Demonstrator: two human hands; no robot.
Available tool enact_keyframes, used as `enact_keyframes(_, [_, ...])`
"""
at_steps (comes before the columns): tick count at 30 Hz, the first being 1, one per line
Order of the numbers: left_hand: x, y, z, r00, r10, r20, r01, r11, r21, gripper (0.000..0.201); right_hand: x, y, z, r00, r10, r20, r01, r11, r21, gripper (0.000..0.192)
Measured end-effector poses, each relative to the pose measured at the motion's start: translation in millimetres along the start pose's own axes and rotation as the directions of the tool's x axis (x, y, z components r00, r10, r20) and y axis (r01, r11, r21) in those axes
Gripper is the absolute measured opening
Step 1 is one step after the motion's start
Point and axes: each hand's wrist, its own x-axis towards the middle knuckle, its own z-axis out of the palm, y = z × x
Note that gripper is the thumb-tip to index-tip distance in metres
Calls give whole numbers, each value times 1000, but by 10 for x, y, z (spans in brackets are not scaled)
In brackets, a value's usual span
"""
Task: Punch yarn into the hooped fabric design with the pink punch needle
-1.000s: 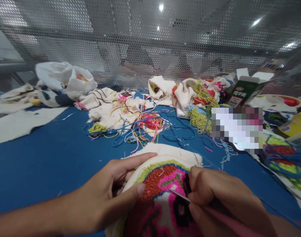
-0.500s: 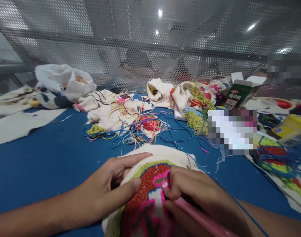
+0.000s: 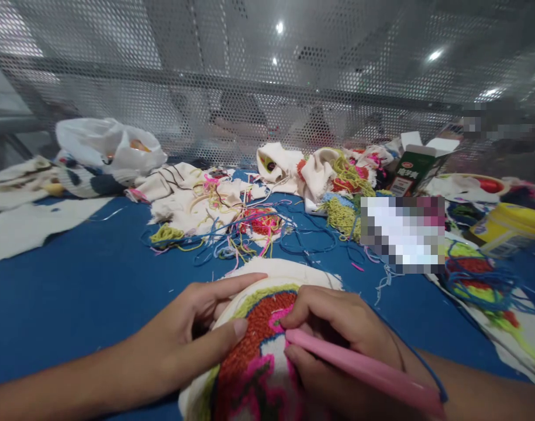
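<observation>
My left hand (image 3: 197, 336) grips the left rim of a round embroidery hoop (image 3: 232, 313), thumb over the stitched side and fingers along the outer edge. White cloth in the hoop carries looped stitching (image 3: 258, 321) in red, yellow-green, pink, blue and dark green, with a bare white patch (image 3: 278, 354). My right hand (image 3: 341, 333) is closed around a pink punch needle (image 3: 359, 365), which slants down to the right. Its front end meets the cloth beside the white patch; the needle itself is hidden. Blue yarn (image 3: 429, 368) runs along the right wrist to the tool's rear end.
Tangled yarn (image 3: 267, 225) and cloth scraps (image 3: 175, 187) lie behind the hoop on the blue table (image 3: 118, 280). Further back stand a white plastic bag (image 3: 109, 143) and a green box (image 3: 414, 166). At right are a yellow tub (image 3: 510, 228) and another stitched cloth (image 3: 473, 275).
My right hand has shifted slightly left and up, and the pink punch needle has tilted so more of it shows. The left hand keeps its hold. The view has turned slightly to the right.
</observation>
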Motion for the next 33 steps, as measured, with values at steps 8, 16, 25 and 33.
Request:
enact_keyframes(8, [-9, -3, -1, 999, -15, -31, 12, 994, -111, 55, -8, 3, 22, 999, 22, -46, -25, 997, -77, 5])
enact_keyframes(16, [-5, -41, -1, 997, -22, -77, 13, 993, -117, 51, -24, 39, 23, 999, 33, -38, -34, 999, -36, 3])
enact_keyframes(25, [-5, -30, -2, 997, -31, -74, 25, 997, -76, 50, -17, 39, 17, 998, 27, -54, -28, 1000, -11, 7])
enact_keyframes(33, [-13, -15, 1, 997, 4, -75, -10, 997, -77, 47, -34, 20, 14, 997, -26, -66, 23, 999, -48, 7])
